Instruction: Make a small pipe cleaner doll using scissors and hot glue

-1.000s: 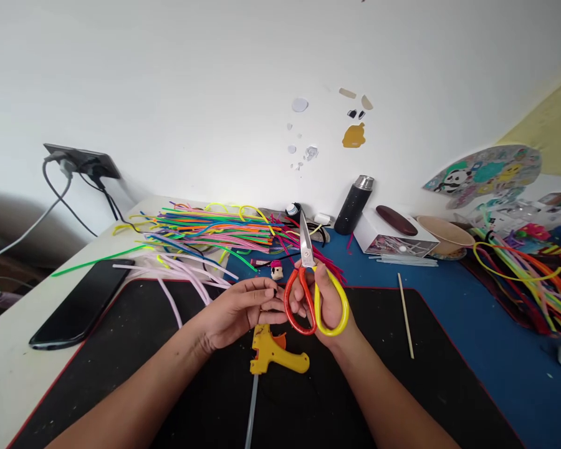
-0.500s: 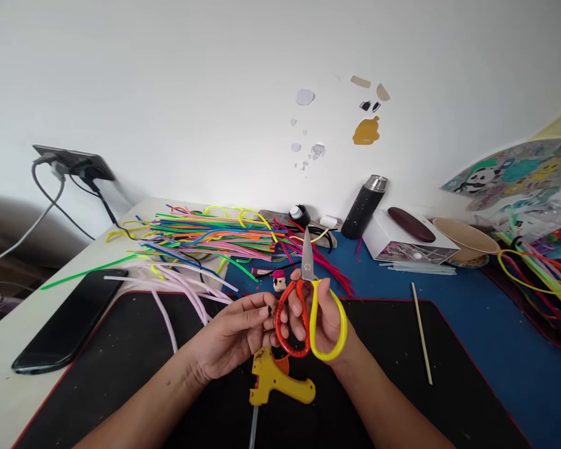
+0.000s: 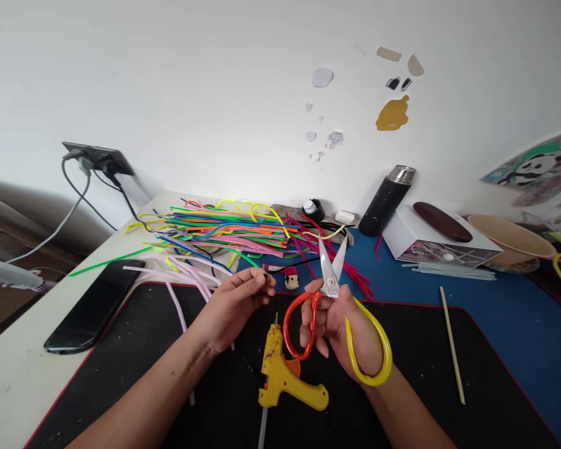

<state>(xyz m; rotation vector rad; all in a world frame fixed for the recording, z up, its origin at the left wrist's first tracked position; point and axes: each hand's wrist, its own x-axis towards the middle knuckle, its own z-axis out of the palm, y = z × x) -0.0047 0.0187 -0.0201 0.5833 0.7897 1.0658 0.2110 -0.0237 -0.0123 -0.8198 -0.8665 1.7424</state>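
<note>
My right hand (image 3: 355, 330) is wrapped round a pair of scissors (image 3: 333, 271) with one red and one yellow handle loop. The blades point away from me and stand apart, with nothing visible between them. To the left, my left hand (image 3: 236, 305) pinches a small black piece (image 3: 266, 276) between thumb and fingertips; its kind is too small to tell. Below and between both hands a yellow glue gun (image 3: 275, 368) lies on the black mat (image 3: 215, 411), a glue stick in its back end. Just beyond the hands sits a small cream figure (image 3: 291, 282) with black spots and a pink top.
Coloured pipe cleaners (image 3: 224, 227) are heaped at the back left, near a phone (image 3: 91, 305). A black flask (image 3: 386, 202) leans against the wall beside a white box (image 3: 442, 240) and a bowl (image 3: 509, 234). On the right lies a wooden stick (image 3: 452, 343).
The scissor blades have opened, and my right hand has moved right. My left hand has drawn away from the scissors, still pinching the black piece. The view has shifted slightly left.
</note>
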